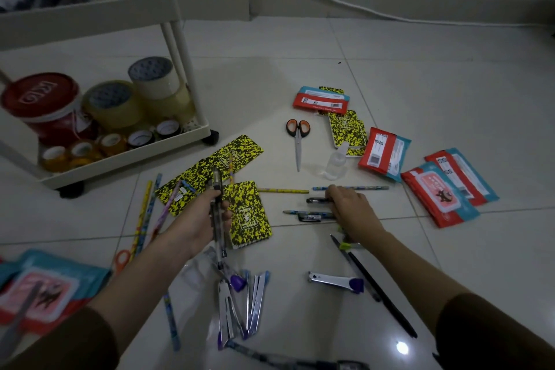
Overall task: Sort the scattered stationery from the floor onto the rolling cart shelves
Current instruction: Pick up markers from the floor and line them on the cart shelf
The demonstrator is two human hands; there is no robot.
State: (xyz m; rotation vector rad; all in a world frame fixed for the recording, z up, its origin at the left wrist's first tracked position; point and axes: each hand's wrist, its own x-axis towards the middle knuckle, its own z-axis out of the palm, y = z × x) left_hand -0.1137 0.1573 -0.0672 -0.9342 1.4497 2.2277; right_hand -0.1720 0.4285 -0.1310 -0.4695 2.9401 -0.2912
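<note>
My left hand (207, 219) grips a bundle of clear pens (217, 213), held upright above a yellow-black notebook (250, 215). My right hand (350, 210) reaches down to a black pen (316, 200) on the floor, fingers curled on its end; another dark pen (313, 217) lies just below. Pencils (283, 190) lie beside them. The white rolling cart (126, 159) stands at the upper left, its bottom shelf holding tape rolls (112, 102) and a red-lidded tub (42, 99).
Scissors (298, 141), a small clear bottle (336, 164), more yellow-black notebooks (348, 132) and red-blue wipe packs (441, 195) lie to the right. Staplers (226, 312), nail clippers (336, 281), black pens (378, 291) and pencils (144, 213) lie near me. A cable runs along the wall.
</note>
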